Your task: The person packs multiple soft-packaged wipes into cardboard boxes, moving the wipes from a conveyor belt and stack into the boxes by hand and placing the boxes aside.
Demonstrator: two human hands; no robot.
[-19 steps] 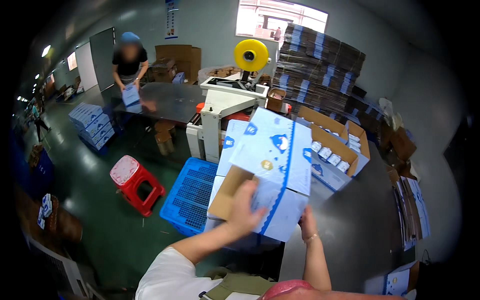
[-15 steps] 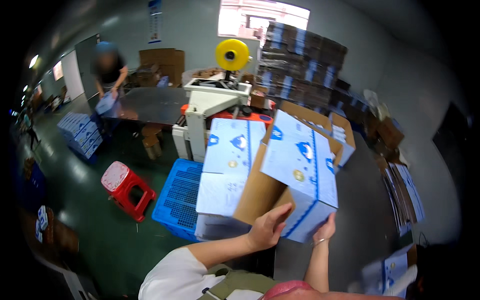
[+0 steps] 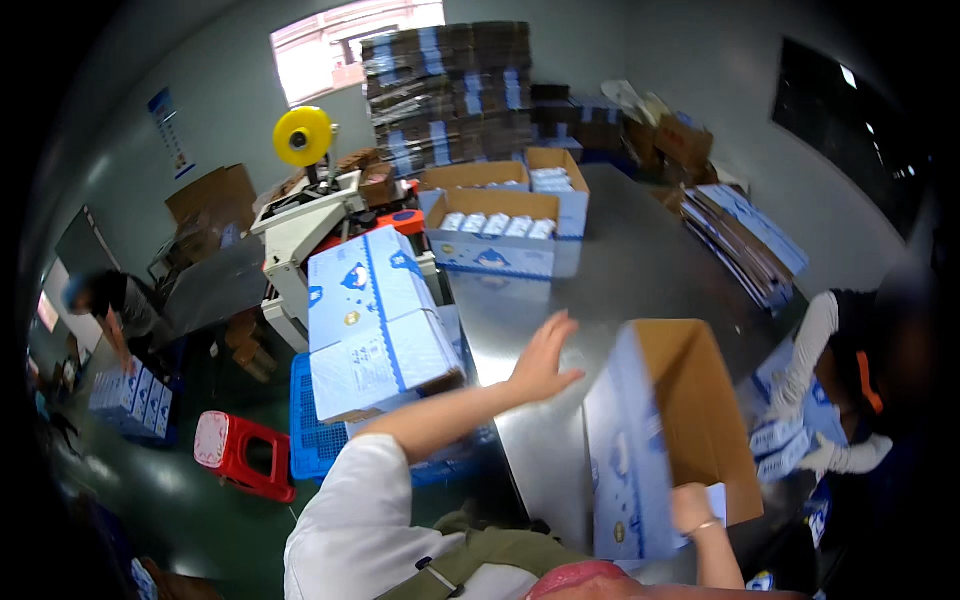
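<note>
So the biggest thing here is the shiny metal table (image 3: 620, 280), running from the person's spot back toward the wall. Behind it there's a tall stack of flattened cartons (image 3: 450, 100) in clear wrap. Then you've got the white taping machine (image 3: 296, 235) off to the left, with closed cartons (image 3: 350, 300) piled just this side of it. The open carton (image 3: 635, 460), white and blue outside and plain brown inside, is in front of the person on the right, tilted, its mouth showing. Two filled cartons (image 3: 490, 257) sit farther back on the table, white packs lined up inside, and a blue crate (image 3: 318, 440) is down beside the closed pile, near a red stool (image 3: 238, 455). A co-worker's white sleeves (image 3: 812, 345) reach in at the far right, close to some loose white packs (image 3: 783, 448). Yellow tape roll (image 3: 302, 137) is on top of the machine. As for hands: the left hand (image 3: 545, 362) is over the table, clear of the open carton, nothing in it, thumb stuck out away from the fingers. The right hand (image 3: 692, 510) is at the near edge of the open carton, but it's blurry and I can't tell if those fingers are pinching anything.
</note>
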